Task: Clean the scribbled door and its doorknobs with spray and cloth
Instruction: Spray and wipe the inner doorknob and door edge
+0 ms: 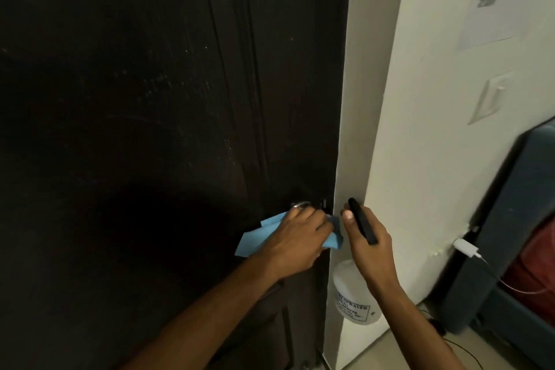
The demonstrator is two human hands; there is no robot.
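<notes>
Now wiping: left hand curled over a blue cloth, pressing it on the silver doorknob, just a sliver of metal peeking above the knuckles. Cloth corners spilling out left and right of that grip. Dark door rising above, faint pale scuffs up there. Just right of the cloth, right hand wrapped tight round the black head of the spray bottle, white body hanging below the grip, beside the door edge.

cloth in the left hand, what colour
Light blue cloth, seen in the head view, under the left hand at the doorknob.
</notes>
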